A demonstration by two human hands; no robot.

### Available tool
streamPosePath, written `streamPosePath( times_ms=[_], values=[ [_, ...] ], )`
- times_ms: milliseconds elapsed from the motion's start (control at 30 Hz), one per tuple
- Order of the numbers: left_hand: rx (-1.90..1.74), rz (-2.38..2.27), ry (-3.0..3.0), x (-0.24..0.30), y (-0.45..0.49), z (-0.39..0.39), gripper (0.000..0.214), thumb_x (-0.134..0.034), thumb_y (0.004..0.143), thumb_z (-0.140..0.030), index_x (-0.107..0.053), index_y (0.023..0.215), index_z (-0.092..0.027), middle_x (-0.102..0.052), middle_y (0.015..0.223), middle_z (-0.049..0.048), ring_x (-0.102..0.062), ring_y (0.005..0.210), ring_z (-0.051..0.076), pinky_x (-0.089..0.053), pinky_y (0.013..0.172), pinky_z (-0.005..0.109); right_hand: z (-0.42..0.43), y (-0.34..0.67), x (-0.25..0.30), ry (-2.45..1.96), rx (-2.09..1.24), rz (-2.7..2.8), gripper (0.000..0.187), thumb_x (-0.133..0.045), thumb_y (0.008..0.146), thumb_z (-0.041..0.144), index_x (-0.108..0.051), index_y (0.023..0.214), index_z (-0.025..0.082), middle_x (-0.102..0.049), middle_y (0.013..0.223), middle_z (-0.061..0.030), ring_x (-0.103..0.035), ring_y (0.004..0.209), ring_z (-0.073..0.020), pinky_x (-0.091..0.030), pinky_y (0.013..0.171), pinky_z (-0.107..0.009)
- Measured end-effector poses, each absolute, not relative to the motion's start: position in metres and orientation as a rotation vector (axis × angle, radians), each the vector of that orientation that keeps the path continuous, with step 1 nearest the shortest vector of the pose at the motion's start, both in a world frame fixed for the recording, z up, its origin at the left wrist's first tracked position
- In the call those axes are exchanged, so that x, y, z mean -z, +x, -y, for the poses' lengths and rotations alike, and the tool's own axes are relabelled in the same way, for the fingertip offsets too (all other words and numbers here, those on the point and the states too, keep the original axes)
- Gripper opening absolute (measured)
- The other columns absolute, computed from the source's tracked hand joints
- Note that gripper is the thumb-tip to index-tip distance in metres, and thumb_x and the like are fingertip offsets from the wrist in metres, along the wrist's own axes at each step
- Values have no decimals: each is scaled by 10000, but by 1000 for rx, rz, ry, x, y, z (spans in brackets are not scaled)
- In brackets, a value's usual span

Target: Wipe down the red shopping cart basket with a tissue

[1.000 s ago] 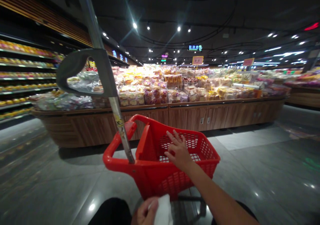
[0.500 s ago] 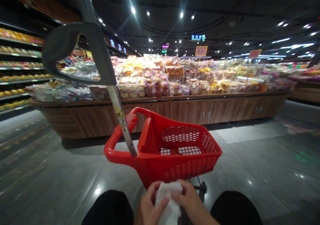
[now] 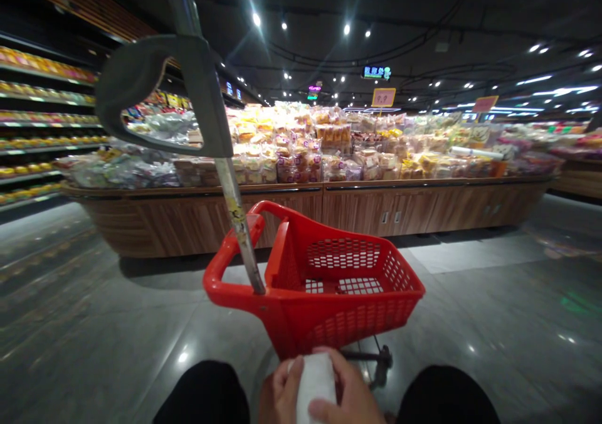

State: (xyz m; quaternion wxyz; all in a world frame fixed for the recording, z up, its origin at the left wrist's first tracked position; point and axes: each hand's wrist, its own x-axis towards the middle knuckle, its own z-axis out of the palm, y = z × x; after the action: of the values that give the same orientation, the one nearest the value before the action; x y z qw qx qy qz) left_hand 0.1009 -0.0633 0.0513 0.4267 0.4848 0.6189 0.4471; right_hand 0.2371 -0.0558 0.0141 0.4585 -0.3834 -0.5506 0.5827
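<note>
White tissue [image 3: 316, 381], clasped between left hand [image 3: 281, 394] and right hand [image 3: 345, 389]

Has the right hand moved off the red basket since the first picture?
Yes. The right hand moved back, toward the person, and is now below the near end of the red basket.

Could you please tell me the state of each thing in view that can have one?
White tissue: folded, held between both hands.
Left hand: curled around the tissue.
Right hand: curled around the tissue.
Red shopping basket: upright on a wheeled frame.
Metal pole: rising from the basket's corner.
Bagged pastries: heaped on a wooden display counter.
Yellow price sign: raised above the display, reading 9.9.
</note>
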Motion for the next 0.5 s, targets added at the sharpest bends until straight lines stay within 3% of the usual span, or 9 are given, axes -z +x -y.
streamPosePath(
  times_ms=[133,300,433,500],
  values=[
    [-1122,-1403,1186,-47,96,62,528,-536,696,-673,-653,725,-159,-643,594,30,-606,621,195,-471,552,249,56,237,-13,-945,-1545,1259,434,-731,624,371,-672,983,135,-672,803,-49,-574,661,-163,-429,593,-252],
    [-1025,-1022,1094,-34,88,61,402,-699,638,-513,-609,832,-173,-614,598,-12,-537,522,111,-422,504,207,54,250,-14,-934,-1451,1118,390,-733,654,378,-666,975,167,-672,825,-40,-586,707,-177,-444,644,-275],
    [-1058,-965,931,-31,82,64,248,-669,656,-422,-568,717,-204,-521,508,-55,-461,422,86,-363,413,194,54,262,-31,-825,-1445,1326,114,-705,693,296,-709,729,187,-638,763,-19,-571,729,-164,-427,680,-269],
    [-1089,-981,951,-33,80,65,199,-637,658,-376,-571,616,-194,-469,464,-55,-442,413,84,-357,405,196,54,264,-40,-781,-1432,1361,100,-679,707,235,-713,628,186,-635,799,-31,-571,784,-170,-417,707,-268]
  ],
)
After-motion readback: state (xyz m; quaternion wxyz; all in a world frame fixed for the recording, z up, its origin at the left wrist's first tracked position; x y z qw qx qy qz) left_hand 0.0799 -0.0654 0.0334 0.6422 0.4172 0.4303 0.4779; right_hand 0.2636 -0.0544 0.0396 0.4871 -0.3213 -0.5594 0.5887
